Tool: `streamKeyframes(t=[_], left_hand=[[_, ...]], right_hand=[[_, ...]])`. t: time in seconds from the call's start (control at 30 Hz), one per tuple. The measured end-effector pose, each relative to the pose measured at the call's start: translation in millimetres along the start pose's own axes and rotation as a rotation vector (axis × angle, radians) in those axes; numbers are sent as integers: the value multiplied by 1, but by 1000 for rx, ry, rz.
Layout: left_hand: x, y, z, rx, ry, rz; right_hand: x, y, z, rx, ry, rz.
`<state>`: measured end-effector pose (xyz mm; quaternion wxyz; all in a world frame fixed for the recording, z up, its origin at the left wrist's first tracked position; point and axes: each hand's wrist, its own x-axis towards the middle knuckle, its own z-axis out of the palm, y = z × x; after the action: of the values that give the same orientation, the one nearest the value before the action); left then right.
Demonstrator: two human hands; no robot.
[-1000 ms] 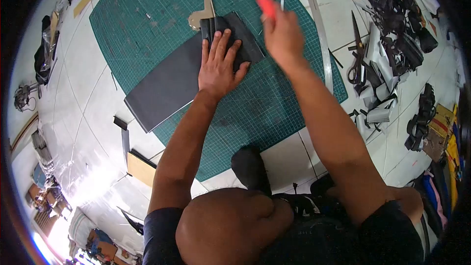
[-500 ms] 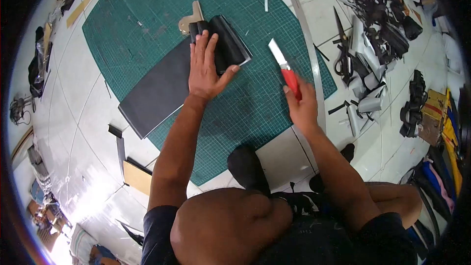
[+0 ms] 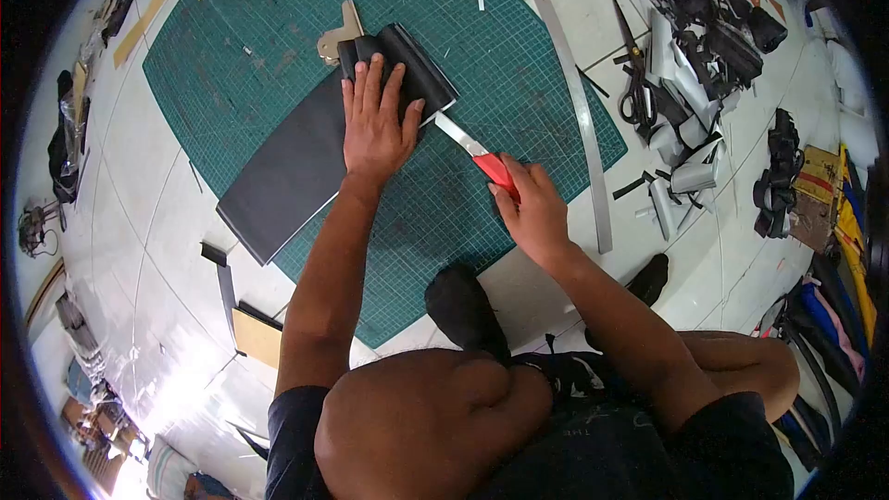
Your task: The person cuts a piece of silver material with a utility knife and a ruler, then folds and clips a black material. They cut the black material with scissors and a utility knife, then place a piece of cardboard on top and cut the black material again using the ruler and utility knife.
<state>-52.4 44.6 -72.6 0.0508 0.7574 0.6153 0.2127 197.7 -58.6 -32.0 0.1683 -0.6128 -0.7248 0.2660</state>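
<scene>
My left hand lies flat with fingers stretched over a black sheet, pressing near the part that is rolled or folded over at its upper right. In my right hand is a knife with a red handle and a wide pale blade. The blade tip is right at the lower edge of the folded part. Beneath the sheet spreads a green cutting mat with a grid. A tan, hook-shaped template sits just above the folded end, partly covered by it.
A long metal ruler crosses the mat's right side. Beyond it, black-handled scissors lie beside a heap of black and white scraps on the tiled floor. A tan board rests at lower left. My foot overlaps the mat's near edge.
My right hand has brought the knife left and down, so its blade has gone from open mat to the folded sheet's edge. My left hand stays pressed on the sheet. The view shifted slightly.
</scene>
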Motion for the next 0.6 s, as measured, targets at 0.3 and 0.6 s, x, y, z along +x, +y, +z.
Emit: streamKeyframes(t=[0.3,0.6], left_hand=[[-1,1,0,-25,-58,-32],[2,-1,0,43,-100,-34]], right_hand=[[40,-23,9,-18,28,54],[52,-13,-3,-9,12,36]])
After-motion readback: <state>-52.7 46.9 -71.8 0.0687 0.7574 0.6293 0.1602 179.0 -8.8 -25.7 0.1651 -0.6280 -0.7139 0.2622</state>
